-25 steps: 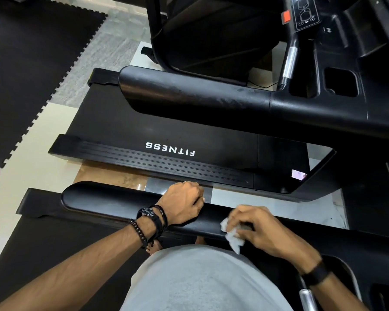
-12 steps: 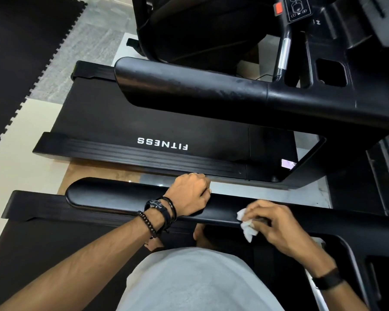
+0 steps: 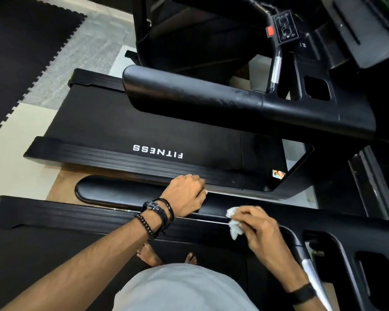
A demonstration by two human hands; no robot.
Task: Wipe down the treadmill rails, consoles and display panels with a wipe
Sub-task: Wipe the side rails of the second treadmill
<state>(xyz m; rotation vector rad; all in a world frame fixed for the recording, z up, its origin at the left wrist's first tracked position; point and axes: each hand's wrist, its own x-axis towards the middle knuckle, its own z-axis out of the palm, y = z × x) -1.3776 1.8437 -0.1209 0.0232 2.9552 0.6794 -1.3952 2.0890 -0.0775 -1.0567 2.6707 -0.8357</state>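
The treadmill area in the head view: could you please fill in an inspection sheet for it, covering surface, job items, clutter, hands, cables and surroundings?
Surface: near handrail, black and glossy; the hands work along it.
Job's things: crumpled white wipe, pressed against the handrail's near edge; neighbouring treadmill's rail looks scuffed and dusty.
Clutter: small colourful sticker on the neighbouring treadmill's frame; otherwise nothing seen.
Grippers: left hand grips the top of the handrail; right hand pinches the wipe.
Cables: nothing seen.
Surroundings: control panel with a red button at upper right; dark interlocking floor mat at left; bare feet on the belt below.
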